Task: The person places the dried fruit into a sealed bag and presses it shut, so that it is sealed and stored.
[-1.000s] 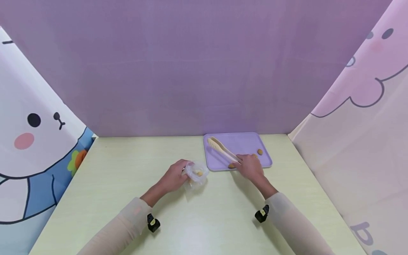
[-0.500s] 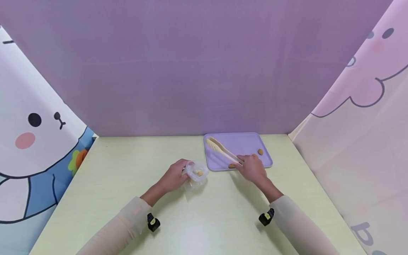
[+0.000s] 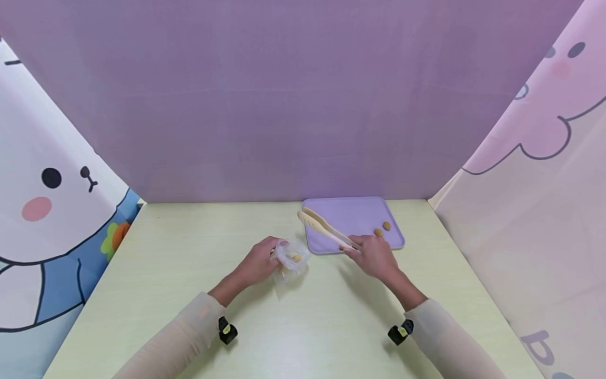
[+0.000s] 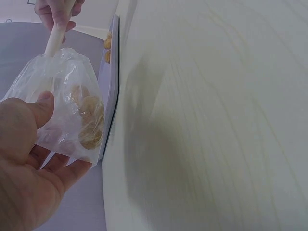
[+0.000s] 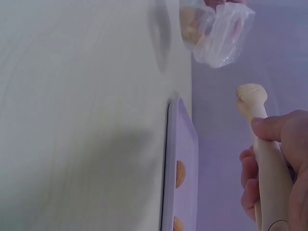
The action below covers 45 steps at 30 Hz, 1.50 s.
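My left hand (image 3: pixel 257 262) pinches the side of a clear plastic bag (image 3: pixel 292 267), its mouth facing up. Several small brown pieces (image 4: pixel 90 122) that look like cookies lie inside it. My right hand (image 3: pixel 377 258) grips a pair of beige tongs (image 3: pixel 318 223) by the handles. The tong tips point left, past the left edge of a purple tray (image 3: pixel 350 210) and above it. In the right wrist view the tips (image 5: pixel 251 94) are close together; I cannot tell whether a piece is between them. Brown pieces (image 3: pixel 378 232) lie on the tray's right side, and another is partly hidden by the right hand.
The pale wooden table (image 3: pixel 213 226) runs back to a purple backdrop (image 3: pixel 265 105). Printed cartoon sheets (image 3: pixel 57 252) flank it on both sides. Each wrist carries a small black camera (image 3: pixel 400 331).
The right hand has swung the tongs leftward, so their tips now reach past the tray's left edge. The left hand and the bag have stayed in place.
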Each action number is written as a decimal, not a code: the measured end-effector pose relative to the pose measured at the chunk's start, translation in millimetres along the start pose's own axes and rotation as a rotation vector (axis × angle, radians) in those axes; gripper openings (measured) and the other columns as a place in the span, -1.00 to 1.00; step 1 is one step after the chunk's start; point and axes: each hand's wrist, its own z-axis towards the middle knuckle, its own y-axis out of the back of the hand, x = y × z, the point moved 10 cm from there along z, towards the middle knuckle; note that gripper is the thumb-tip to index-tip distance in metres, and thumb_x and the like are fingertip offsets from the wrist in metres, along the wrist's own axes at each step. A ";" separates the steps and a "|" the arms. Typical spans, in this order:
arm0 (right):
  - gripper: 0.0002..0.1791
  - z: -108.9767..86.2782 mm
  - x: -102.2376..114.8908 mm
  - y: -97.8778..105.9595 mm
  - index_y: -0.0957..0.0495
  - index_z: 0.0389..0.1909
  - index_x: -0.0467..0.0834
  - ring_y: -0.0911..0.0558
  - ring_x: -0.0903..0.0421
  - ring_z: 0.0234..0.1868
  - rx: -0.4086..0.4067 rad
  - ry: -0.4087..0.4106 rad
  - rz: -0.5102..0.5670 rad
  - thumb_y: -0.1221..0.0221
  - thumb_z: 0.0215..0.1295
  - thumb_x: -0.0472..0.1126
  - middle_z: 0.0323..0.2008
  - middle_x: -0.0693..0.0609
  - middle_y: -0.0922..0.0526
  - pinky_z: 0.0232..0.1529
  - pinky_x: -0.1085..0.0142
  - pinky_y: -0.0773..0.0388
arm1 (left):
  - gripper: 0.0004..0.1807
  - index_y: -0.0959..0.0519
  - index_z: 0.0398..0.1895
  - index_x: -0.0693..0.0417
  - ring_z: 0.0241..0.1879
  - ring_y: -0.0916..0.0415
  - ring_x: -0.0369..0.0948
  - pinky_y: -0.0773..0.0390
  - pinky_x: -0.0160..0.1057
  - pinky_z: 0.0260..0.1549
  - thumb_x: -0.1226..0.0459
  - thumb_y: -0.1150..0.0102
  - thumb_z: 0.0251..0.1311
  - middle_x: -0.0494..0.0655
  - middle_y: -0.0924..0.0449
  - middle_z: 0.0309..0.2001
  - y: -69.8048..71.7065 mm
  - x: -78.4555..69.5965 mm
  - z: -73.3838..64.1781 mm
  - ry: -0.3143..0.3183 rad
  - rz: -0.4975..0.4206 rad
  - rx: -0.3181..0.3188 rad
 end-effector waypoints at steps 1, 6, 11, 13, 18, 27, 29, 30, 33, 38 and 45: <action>-0.59 -1.1 1.8 1.3 -0.72 0.09 -0.10 -0.42 0.21 -0.55 -0.003 0.007 -0.002 -0.37 0.26 -0.04 -0.46 0.01 -0.71 -0.60 0.36 -0.33 | -0.61 -0.57 0.16 0.16 0.17 -0.58 -0.04 -0.63 0.00 0.15 0.45 -0.26 0.26 0.05 -0.61 0.11 0.0 0.2 -0.1 0.000 0.001 0.001; -0.56 -8.1 7.0 7.9 -0.72 0.09 -0.14 -0.53 0.16 -0.48 -0.024 0.032 -0.014 -0.40 0.22 -0.05 -0.28 -0.07 -0.81 -0.47 0.27 -0.46 | -0.61 -0.57 0.16 0.16 0.17 -0.58 -0.03 -0.63 0.01 0.17 0.45 -0.27 0.26 0.06 -0.62 0.11 0.6 0.6 0.0 -0.001 0.001 -0.001; -0.56 -16.4 7.9 11.5 -0.73 0.07 -0.11 -0.55 0.18 -0.45 -0.011 0.010 0.023 -0.42 0.19 -0.04 -0.23 -0.06 -0.81 -0.44 0.28 -0.47 | -0.61 -0.57 0.16 0.14 0.17 -0.58 -0.03 -0.63 0.00 0.16 0.43 -0.28 0.26 0.04 -0.62 0.11 2.6 1.2 0.4 0.007 0.009 -0.010; -0.58 -19.3 10.3 13.1 -0.74 0.06 -0.09 -0.53 0.21 -0.47 -0.005 0.013 0.048 -0.42 0.19 -0.06 -0.27 -0.02 -0.80 -0.46 0.32 -0.45 | -0.61 -0.57 0.17 0.14 0.17 -0.58 -0.04 -0.63 0.00 0.17 0.42 -0.29 0.27 0.04 -0.62 0.11 3.1 0.9 0.4 0.010 0.009 -0.007; -0.57 -26.0 18.0 17.6 -0.73 0.07 -0.10 -0.43 0.27 -0.54 -0.003 0.037 0.112 -0.44 0.16 -0.09 -0.40 0.03 -0.75 -0.54 0.40 -0.37 | -0.61 -0.57 0.17 0.14 0.17 -0.58 -0.03 -0.63 0.00 0.17 0.42 -0.29 0.27 0.04 -0.62 0.11 4.1 -1.9 -0.3 0.007 0.004 -0.004; -0.54 -34.8 21.0 9.8 -0.72 0.07 -0.18 -0.43 0.29 -0.55 0.063 0.041 0.139 -0.44 0.17 -0.09 -0.34 -0.02 -0.80 -0.57 0.44 -0.37 | -0.60 -0.55 0.18 0.21 0.17 -0.57 -0.01 -0.62 0.02 0.18 0.44 -0.26 0.26 0.09 -0.60 0.12 4.0 -6.2 -0.8 0.020 0.017 -0.001; -0.55 -36.0 22.5 8.4 -0.72 0.08 -0.15 -0.43 0.29 -0.53 0.081 0.049 0.143 -0.44 0.18 -0.09 -0.32 0.01 -0.79 -0.57 0.44 -0.38 | -0.60 -0.55 0.18 0.22 0.18 -0.57 0.00 -0.63 0.03 0.18 0.44 -0.26 0.26 0.10 -0.60 0.11 4.0 -6.7 -0.7 0.015 0.021 -0.002; -0.55 -36.6 22.6 7.4 -0.72 0.09 -0.13 -0.43 0.30 -0.53 0.090 0.051 0.149 -0.43 0.18 -0.09 -0.31 0.02 -0.79 -0.58 0.45 -0.38 | -0.60 -0.55 0.18 0.21 0.18 -0.56 -0.01 -0.62 0.03 0.18 0.43 -0.26 0.27 0.09 -0.60 0.11 3.9 -6.4 -0.6 0.014 0.024 -0.003; -0.56 -38.0 22.1 6.2 -0.72 0.10 -0.07 -0.45 0.30 -0.51 0.099 0.051 0.158 -0.43 0.19 -0.08 -0.26 0.04 -0.80 -0.56 0.45 -0.39 | -0.60 -0.55 0.18 0.20 0.19 -0.56 -0.01 -0.62 0.03 0.19 0.43 -0.27 0.27 0.09 -0.60 0.12 2.9 -4.4 -0.2 0.015 0.027 -0.004; -0.59 -39.3 21.9 7.4 -0.74 0.07 -0.06 -0.52 0.32 -0.51 0.096 0.065 0.176 -0.43 0.19 -0.09 -0.27 0.04 -0.81 -0.56 0.46 -0.43 | -0.59 -0.55 0.18 0.19 0.20 -0.56 -0.01 -0.63 0.02 0.19 0.44 -0.27 0.26 0.07 -0.60 0.13 1.3 -0.8 0.3 0.018 0.036 -0.007; -0.62 -42.6 20.9 8.3 -0.75 0.02 -0.12 -0.63 0.32 -0.42 0.102 0.098 0.133 -0.41 0.21 -0.07 -0.24 -0.01 -0.83 -0.48 0.47 -0.46 | -0.56 -0.53 0.22 0.22 0.21 -0.56 0.01 -0.61 0.02 0.20 0.44 -0.26 0.26 0.11 -0.59 0.16 2.1 -2.1 1.2 0.029 0.031 -0.001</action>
